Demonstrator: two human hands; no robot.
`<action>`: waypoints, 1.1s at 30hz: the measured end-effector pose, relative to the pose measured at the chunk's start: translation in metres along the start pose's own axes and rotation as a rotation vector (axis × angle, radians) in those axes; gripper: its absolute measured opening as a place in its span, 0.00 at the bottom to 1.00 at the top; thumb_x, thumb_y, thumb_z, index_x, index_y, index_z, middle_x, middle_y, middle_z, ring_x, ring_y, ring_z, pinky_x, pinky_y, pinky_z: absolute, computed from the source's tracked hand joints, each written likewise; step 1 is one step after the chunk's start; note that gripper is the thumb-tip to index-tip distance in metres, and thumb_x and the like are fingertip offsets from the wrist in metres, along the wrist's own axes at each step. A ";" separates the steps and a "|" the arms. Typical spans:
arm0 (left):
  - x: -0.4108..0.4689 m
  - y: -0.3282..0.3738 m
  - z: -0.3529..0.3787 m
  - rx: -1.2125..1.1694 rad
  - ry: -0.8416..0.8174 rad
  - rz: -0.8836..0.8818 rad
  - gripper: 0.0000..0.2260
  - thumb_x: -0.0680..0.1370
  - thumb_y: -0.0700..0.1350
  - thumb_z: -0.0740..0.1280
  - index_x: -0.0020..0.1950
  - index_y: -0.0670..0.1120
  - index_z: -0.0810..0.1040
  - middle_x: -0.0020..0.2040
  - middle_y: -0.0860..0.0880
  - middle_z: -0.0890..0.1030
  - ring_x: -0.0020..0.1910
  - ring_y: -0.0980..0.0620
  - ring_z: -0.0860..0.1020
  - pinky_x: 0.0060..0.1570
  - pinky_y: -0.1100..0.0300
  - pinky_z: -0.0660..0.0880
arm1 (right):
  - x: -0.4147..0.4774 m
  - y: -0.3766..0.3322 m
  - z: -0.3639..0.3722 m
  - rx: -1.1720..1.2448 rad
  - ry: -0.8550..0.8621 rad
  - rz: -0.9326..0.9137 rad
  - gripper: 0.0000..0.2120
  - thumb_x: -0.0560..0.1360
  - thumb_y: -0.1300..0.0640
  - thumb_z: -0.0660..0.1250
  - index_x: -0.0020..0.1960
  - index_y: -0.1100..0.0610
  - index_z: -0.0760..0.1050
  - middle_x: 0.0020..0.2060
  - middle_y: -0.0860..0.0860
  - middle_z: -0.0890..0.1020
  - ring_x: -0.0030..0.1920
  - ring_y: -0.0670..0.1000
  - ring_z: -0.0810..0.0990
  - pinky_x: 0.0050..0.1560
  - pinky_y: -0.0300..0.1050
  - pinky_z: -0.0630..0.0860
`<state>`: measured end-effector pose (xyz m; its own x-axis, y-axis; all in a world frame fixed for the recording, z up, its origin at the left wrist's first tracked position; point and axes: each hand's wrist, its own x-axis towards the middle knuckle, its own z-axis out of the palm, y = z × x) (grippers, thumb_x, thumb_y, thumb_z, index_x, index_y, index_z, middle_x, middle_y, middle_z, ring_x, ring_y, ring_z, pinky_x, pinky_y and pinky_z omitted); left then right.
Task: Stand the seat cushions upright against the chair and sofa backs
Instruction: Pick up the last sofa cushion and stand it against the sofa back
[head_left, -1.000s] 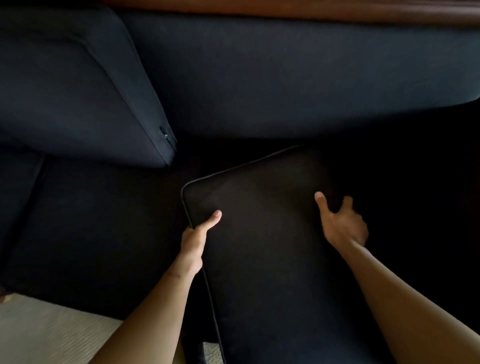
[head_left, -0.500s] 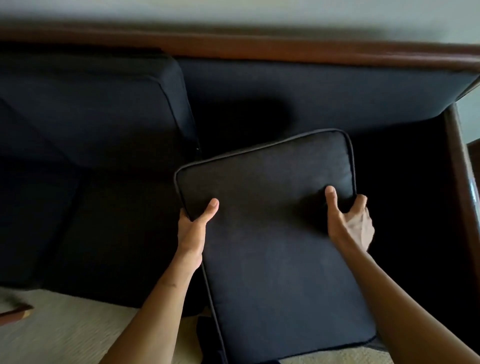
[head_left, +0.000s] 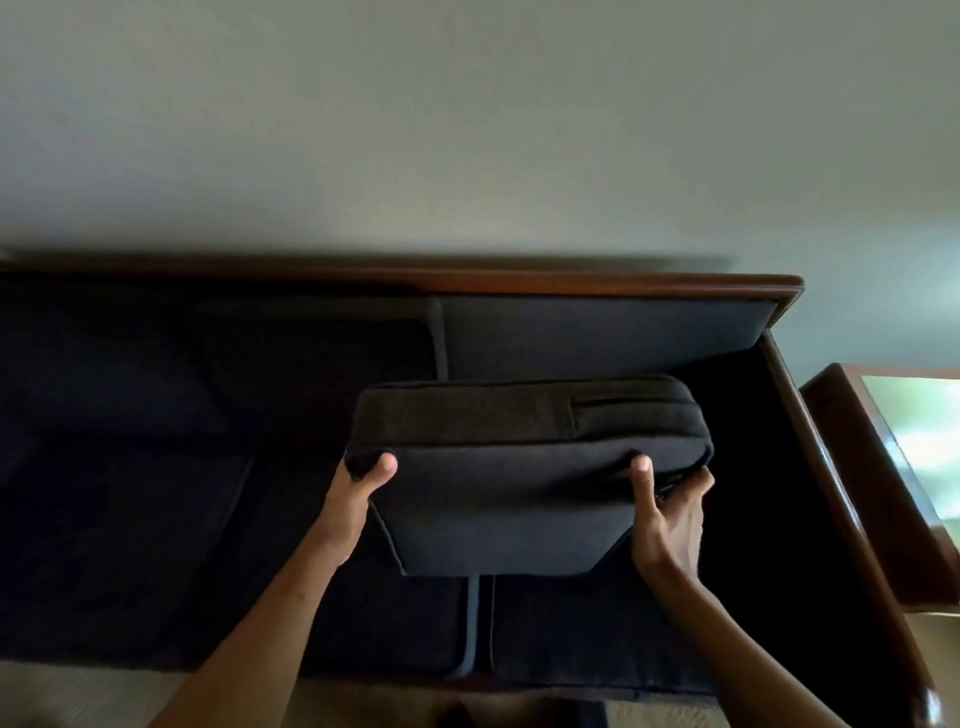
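At the bottom of the frame two bare forearms reach up from the lower corners toward the middle. The left hand (head_left: 358, 493) is closed on the left top corner of the seat cushion (head_left: 519, 499), with the thumb on the front face and the other fingers hidden behind it. The right hand (head_left: 670, 514) grips the right top corner in the same way, thumb in front, fingers behind. The cushion is dark, and it is held in the centre of the frame, tilted up so that its thick top edge shows; whether its lower edge touches the seat below, I cannot tell. Beyond it is the sofa back (head_left: 597, 338), with a wooden rail (head_left: 623, 283) on top, and in the left part another cushion (head_left: 260, 353) seems to lean already against the back. At the right the wooden armrest (head_left: 810, 467) runs toward the camera. I judge that the cushion could slide forward and fall flat if its bottom edge is set too far from the back, or it could catch on the armrest, because the space there is narrow.
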<state>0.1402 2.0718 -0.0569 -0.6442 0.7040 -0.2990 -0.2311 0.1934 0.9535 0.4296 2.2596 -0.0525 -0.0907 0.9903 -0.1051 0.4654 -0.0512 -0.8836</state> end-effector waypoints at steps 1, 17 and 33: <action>-0.005 0.006 -0.008 0.043 -0.032 -0.026 0.45 0.61 0.66 0.85 0.73 0.49 0.77 0.69 0.49 0.83 0.71 0.50 0.79 0.75 0.45 0.71 | -0.009 -0.009 -0.001 0.010 -0.014 -0.059 0.49 0.70 0.25 0.61 0.77 0.59 0.56 0.74 0.59 0.70 0.72 0.59 0.72 0.66 0.46 0.68; -0.005 -0.002 -0.016 0.341 -0.155 -0.070 0.45 0.63 0.28 0.83 0.66 0.63 0.69 0.62 0.49 0.81 0.62 0.50 0.82 0.50 0.59 0.83 | -0.016 -0.140 0.050 -1.361 -0.495 -0.607 0.68 0.61 0.20 0.68 0.83 0.51 0.35 0.82 0.59 0.46 0.81 0.68 0.39 0.67 0.86 0.48; -0.053 0.083 0.026 0.690 -0.052 0.226 0.41 0.57 0.52 0.88 0.65 0.63 0.73 0.60 0.59 0.80 0.60 0.59 0.80 0.59 0.57 0.79 | 0.014 -0.111 -0.008 -0.512 -0.471 -0.911 0.50 0.57 0.26 0.77 0.72 0.48 0.68 0.61 0.40 0.76 0.62 0.45 0.73 0.71 0.51 0.66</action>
<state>0.1739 2.0678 0.0392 -0.5821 0.8062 -0.1060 0.4268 0.4138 0.8041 0.3832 2.2801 0.0478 -0.8483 0.4804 0.2228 0.3516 0.8256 -0.4412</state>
